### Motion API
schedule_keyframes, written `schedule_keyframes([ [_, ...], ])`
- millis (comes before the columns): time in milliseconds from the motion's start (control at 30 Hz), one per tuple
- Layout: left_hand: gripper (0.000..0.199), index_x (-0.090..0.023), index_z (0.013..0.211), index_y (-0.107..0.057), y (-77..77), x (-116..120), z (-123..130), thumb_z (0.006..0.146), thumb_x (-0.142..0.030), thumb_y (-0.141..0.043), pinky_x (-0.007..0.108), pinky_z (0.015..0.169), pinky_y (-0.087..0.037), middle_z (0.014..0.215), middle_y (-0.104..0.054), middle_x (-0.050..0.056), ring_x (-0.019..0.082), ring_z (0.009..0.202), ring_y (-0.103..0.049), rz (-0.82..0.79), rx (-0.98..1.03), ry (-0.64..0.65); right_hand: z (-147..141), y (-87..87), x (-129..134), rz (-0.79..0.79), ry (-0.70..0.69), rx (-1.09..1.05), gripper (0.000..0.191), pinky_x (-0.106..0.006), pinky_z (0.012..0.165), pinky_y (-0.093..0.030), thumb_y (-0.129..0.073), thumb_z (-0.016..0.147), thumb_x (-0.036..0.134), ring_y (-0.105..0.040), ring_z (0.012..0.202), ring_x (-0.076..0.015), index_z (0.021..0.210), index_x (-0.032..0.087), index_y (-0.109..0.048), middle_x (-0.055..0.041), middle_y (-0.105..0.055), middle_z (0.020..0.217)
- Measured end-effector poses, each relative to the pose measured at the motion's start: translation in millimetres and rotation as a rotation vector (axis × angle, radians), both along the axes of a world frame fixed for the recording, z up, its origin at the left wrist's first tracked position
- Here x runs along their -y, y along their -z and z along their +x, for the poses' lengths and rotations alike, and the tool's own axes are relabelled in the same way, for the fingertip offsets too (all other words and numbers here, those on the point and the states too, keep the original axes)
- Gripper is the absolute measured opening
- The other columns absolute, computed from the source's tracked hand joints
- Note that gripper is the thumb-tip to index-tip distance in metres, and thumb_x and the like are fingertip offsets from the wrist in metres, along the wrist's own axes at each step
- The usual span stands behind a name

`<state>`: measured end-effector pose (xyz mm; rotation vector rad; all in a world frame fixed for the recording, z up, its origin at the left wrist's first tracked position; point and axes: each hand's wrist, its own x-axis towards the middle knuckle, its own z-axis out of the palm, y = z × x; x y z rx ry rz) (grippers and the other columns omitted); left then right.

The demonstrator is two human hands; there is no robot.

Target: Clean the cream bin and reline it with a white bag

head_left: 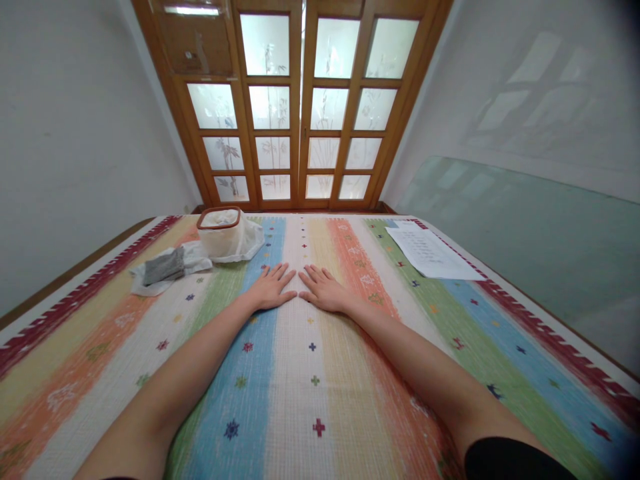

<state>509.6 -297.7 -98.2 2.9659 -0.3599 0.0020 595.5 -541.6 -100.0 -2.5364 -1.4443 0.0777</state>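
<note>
My left hand (271, 287) lies flat, palm down, on the striped tablecloth (295, 413), fingers spread and nothing held. Close beside it, my right hand (323, 288) rests the same way, also holding nothing. The fingertips of the two hands point toward each other with a small gap between them. Behind and left of my left hand stands a bin (220, 240) with a brown rim and a whitish plastic bag around it. Nearer the left side, a dark grey folded item (164, 267) lies on a white plastic wrapping (196, 259).
Printed white sheets (433, 253) lie at the far right of the table. Past the table's far edge are wooden doors (301, 147) with frosted panes. Walls flank both sides, and a pale green panel (530, 233) leans along the right one.
</note>
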Motion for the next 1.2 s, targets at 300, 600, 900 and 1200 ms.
schedule_keyframes([
  [300, 0.05, -0.026, 0.139, -0.067, -10.5, -5, 3, 0.103, -0.054, -0.045, 0.044, 0.121, -0.037, 0.151, -0.062, 0.008, 0.027, 0.141, -0.055, -0.139, 0.173, -0.049, 3, -9.8, 2, 0.216, 0.038, 0.005, 0.055, -0.045, 0.121, -0.038, -0.04, 0.108, 0.054, -0.054, 0.142, -0.0273, 0.146, 0.02, -0.062, -0.0132, -0.059, 0.153],
  [600, 0.019, -0.018, 0.108, -0.061, -64.2, -108, 3, 0.096, -0.028, -0.05, 0.05, 0.114, -0.042, 0.113, -0.063, 0.013, 0.03, 0.119, -0.056, -0.446, 1.075, -0.813, 9, -16.5, 5, 0.391, 0.102, -0.085, 0.036, -0.039, 0.102, -0.049, -0.046, 0.106, 0.04, -0.065, 0.112, -0.0245, 0.113, 0.021, -0.075, -0.0104, -0.075, 0.116],
  [900, 0.033, -0.021, 0.117, -0.063, -78.7, -169, -2, 0.087, -0.036, -0.066, 0.048, 0.122, -0.039, 0.129, -0.058, 0.012, 0.031, 0.133, -0.053, -0.459, 0.789, -0.65, 11, -8.1, 4, 0.415, -0.01, -0.016, 0.024, -0.041, 0.102, -0.049, -0.056, 0.104, 0.032, -0.064, 0.113, -0.0245, 0.111, 0.021, -0.075, -0.0111, -0.071, 0.118],
  [1200, 0.025, -0.021, 0.106, -0.064, -86.5, -105, 15, 0.089, -0.039, -0.069, 0.049, 0.125, -0.036, 0.141, -0.052, 0.014, 0.032, 0.142, -0.047, -0.491, 0.768, -0.472, 14, -5.2, 3, 0.414, -0.011, -0.008, 0.022, -0.041, 0.102, -0.05, -0.058, 0.103, 0.031, -0.065, 0.112, -0.025, 0.112, 0.021, -0.075, -0.0112, -0.071, 0.117],
])
